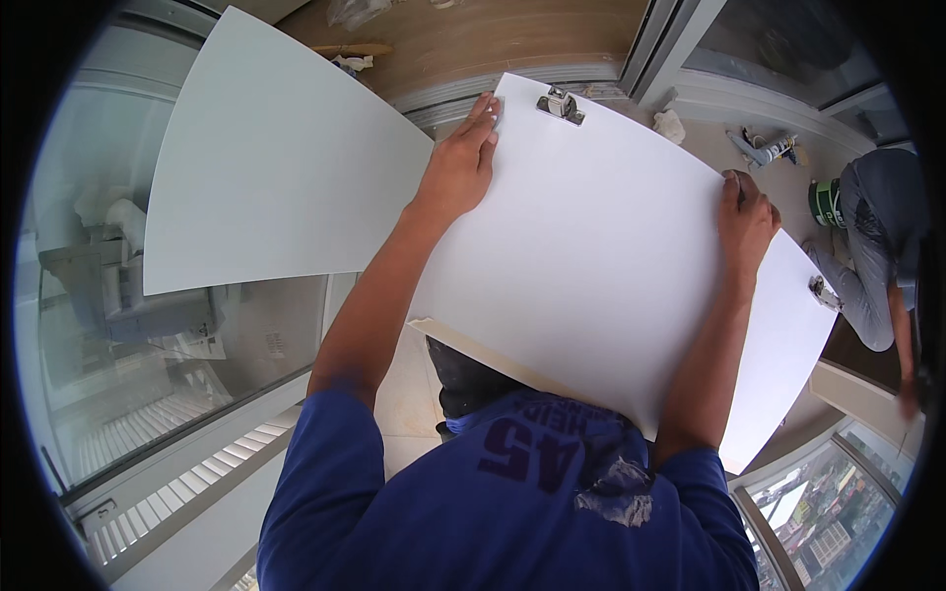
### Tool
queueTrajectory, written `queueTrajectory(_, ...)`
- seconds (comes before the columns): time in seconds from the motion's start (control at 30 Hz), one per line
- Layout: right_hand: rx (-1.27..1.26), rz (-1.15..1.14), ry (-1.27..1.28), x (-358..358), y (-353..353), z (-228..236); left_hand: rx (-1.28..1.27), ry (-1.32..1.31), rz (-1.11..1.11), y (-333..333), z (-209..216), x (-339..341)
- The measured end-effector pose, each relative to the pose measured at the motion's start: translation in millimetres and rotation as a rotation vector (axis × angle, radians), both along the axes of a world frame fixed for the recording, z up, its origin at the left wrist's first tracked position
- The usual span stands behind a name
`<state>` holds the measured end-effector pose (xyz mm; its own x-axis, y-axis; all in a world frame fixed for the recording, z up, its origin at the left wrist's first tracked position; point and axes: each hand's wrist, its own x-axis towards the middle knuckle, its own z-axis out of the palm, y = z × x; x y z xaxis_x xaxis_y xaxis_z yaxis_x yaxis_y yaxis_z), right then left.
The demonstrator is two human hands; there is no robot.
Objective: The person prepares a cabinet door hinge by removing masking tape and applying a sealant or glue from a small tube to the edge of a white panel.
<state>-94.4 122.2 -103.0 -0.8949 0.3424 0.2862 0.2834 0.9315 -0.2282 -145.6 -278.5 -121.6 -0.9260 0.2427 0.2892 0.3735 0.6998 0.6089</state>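
Observation:
A large white cabinet door panel [591, 246] is held in front of my body, tilted. My left hand [461, 163] is closed on its left edge near the far corner. Over the far edge, toward the right, my right hand [746, 225] has its fingers hooked. A metal hinge [560, 105] is fixed close to the far left corner, and another metal hinge [824, 293] sits at the far right. Along the near edge runs a cream-coloured strip [503, 362]. The panel's underside is hidden.
Left of me stands a second pale panel [276, 177] before glass [246, 335]. At right a person [877, 236] crouches beside a green bucket [825, 202]. A grey tool [769, 148] and a crumpled white lump [669, 125] lie beyond the door panel. A window [828, 502] is at lower right.

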Motion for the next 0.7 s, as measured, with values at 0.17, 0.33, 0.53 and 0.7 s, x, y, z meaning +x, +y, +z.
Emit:
queueTrajectory(0.17, -0.013, 0.008, -0.106, -6.5, 1.2, 1.4, 0.025, 0.0, 0.007, -9.4, 2.1, 14.1)
queueTrajectory(0.33, 0.072, 0.029, 0.008, -15.6, 22.0, -17.1, -0.042, 0.078, -0.187, -21.7, 26.9, 2.4)
queueTrajectory(0.53, 0.068, -0.004, -0.076, -16.4, 16.8, -14.7, -0.15, -0.175, -0.018, -72.8, 32.9, 188.9)
queueTrajectory(0.7, 0.028, -0.015, -0.068, -22.3, 39.3, -22.5, -0.159, -0.316, 0.114, -81.8, 45.3, 291.8)
